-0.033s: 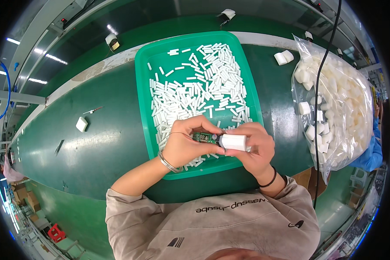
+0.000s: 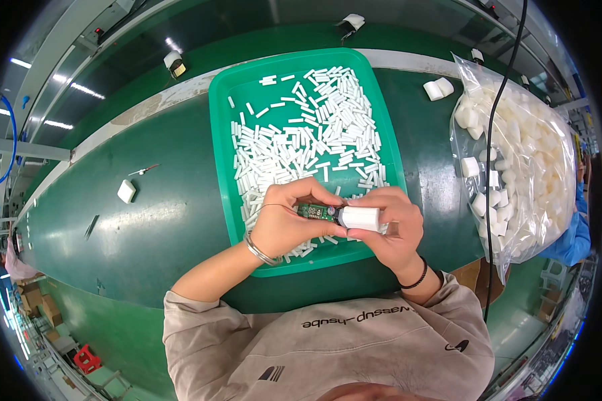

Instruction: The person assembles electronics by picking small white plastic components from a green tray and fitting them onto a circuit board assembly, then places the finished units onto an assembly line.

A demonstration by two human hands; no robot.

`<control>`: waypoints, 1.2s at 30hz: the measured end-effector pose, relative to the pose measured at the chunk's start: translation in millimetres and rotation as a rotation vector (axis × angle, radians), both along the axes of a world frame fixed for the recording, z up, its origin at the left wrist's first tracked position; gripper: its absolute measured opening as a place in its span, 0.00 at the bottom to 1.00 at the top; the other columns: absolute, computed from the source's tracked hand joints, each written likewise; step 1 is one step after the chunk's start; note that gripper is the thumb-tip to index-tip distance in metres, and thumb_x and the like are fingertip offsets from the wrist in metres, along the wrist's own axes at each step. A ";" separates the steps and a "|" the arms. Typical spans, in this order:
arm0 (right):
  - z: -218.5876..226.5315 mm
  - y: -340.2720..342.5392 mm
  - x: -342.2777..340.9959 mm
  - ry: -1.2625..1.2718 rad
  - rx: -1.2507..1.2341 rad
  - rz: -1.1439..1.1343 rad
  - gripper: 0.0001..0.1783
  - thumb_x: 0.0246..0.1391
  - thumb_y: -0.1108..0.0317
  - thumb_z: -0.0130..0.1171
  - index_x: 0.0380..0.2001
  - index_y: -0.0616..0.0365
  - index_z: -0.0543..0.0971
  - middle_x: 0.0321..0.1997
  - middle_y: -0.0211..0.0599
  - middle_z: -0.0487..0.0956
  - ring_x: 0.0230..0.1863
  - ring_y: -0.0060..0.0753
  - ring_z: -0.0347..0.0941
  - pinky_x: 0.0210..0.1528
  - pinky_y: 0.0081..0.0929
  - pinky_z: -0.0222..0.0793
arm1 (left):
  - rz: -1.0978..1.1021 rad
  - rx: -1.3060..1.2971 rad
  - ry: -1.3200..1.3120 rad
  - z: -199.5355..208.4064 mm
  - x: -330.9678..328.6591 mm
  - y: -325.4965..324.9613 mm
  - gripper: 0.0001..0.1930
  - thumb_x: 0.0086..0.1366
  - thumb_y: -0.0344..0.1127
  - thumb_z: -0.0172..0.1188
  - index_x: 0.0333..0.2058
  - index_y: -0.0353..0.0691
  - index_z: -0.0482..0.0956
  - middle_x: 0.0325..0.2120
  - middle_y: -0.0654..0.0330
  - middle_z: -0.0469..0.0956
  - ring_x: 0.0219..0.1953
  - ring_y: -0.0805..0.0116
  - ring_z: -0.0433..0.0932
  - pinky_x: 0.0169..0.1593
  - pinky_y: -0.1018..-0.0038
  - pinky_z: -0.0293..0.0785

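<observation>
Over the near end of a green tray (image 2: 222,194), both my hands are closed round one small assembly. My left hand (image 2: 281,217) grips its left end, where a green circuit board (image 2: 316,212) with small components shows between thumb and fingers. My right hand (image 2: 396,227) pinches the white block-shaped part (image 2: 361,218) at the other end. Board and white part meet at a dark section between my fingertips. Beneath and beyond my hands, many short white sticks (image 2: 281,150) lie scattered and heaped in the tray.
To the right stands a clear plastic bag (image 2: 525,154) full of white blocks, with a black cable (image 2: 491,134) hanging across it. Two white blocks (image 2: 438,89) lie beside the bag. Another white block (image 2: 126,192), a thin wired piece (image 2: 144,170) and dark tweezers (image 2: 91,227) rest on the left.
</observation>
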State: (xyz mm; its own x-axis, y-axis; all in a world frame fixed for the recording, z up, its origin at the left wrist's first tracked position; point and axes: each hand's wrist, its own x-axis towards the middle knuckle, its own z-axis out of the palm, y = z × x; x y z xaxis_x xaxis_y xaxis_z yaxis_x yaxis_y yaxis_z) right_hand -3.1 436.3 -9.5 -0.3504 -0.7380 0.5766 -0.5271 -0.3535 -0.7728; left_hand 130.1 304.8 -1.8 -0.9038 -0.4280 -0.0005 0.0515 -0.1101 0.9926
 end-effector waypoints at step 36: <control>3.4 -11.6 -1.6 0.129 0.530 0.002 0.18 0.32 0.73 0.64 0.34 0.59 0.77 0.38 0.39 0.77 0.41 0.40 0.68 0.46 0.30 0.62 | 1.325 0.274 0.127 -33.7 133.8 -362.5 0.25 0.46 0.34 0.66 0.43 0.36 0.66 0.32 0.54 0.73 0.22 0.67 0.75 0.19 0.76 0.72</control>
